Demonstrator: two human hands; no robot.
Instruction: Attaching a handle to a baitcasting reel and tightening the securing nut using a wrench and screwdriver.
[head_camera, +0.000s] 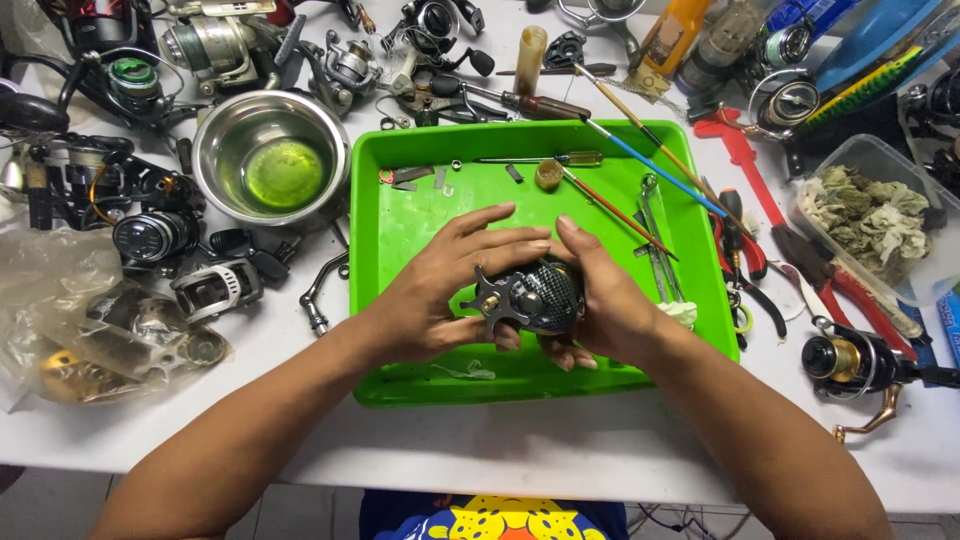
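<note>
Left hand gripping reel from left side, fingers spreading over top, thumb under star-shaped drag wheel. Right hand closing on reel from right, fingers curling beneath. Reel sitting between both hands, over middle of green tray. Screwdriver, small cap, brushes lying in tray's far part. Steel bowl holding green liquid, standing left of tray. Spinning reel lying right of tray, well apart. Pliers resting beside tray's right rim.

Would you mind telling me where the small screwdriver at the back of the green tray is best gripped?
Grip the screwdriver by its translucent handle, coming down from above: it lies flat crosswise in the green tray, handle to the right, its thin shaft offering little to pinch.
</note>
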